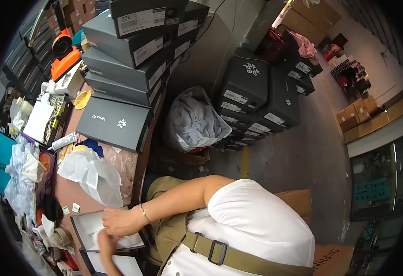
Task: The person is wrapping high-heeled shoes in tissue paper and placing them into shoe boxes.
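An open dark shoe box [82,226] with white paper inside lies at the near edge of the workbench. My right hand [121,221], a bracelet at its wrist, reaches over this box with its fingers bent inward. Whatever those fingers hold is hidden. Just below it, my left hand [107,248] is smeared by motion, so its fingers do not show clearly. Beneath the left forearm a second dark box part with a white inside [130,265] shows in part. A crumpled sheet of white tissue paper [93,177] rests on the bench beyond the box.
A closed dark shoe box [111,120] sits farther along the bench, before a tall stack of boxes [118,71]. White tubes and an orange tool [65,64] crowd the far side. A lined bin of crumpled paper [194,119] stands beside the bench, near floor-stacked shoe boxes [245,78].
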Tool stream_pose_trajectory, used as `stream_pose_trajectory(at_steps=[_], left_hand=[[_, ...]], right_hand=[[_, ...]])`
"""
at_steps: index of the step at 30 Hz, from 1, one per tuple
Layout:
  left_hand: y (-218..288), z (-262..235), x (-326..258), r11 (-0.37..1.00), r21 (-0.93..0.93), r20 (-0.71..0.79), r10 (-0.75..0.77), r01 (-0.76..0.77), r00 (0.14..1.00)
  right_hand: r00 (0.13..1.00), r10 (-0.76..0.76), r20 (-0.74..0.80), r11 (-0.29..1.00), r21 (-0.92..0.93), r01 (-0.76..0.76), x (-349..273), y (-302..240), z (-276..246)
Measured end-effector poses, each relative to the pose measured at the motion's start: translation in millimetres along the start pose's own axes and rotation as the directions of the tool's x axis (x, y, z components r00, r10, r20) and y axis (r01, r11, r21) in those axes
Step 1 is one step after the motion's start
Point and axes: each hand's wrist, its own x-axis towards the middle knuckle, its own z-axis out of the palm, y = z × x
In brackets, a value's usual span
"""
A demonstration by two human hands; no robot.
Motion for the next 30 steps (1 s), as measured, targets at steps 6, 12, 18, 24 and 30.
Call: stream_pose_trajectory(at_steps=[6,12,18,24,30], left_hand=[[35,-4,-30,0.952,-0.305,0.177,0.054,0.003,0.983],[-40,57,18,0.998,-0.063,-0.344,-0.018,-0.005,0.939],[-2,18,31,0.930,0.361,-0.261,0.024,0.074,0.965],[-2,-4,22,0.944,0.307,-0.003,-0.125,0.120,0.992],[-2,-21,-17,0.937,0.254,-0.479,-0.095,0.241,0.873]], right_hand=[[0.966,-0.047,0.255,0.991,-0.111,0.077,-15,25,60],[0.975,-0.025,-0.220,0.957,0.277,0.087,-24,32,40],[0.853,0.442,0.277,0.818,0.266,-0.510,-32,53,14],[0.891,0.448,0.074,0.825,0.349,-0.444,-34,50,30],[0.958,0.200,-0.204,0.972,0.167,-0.167,-16,24,6]])
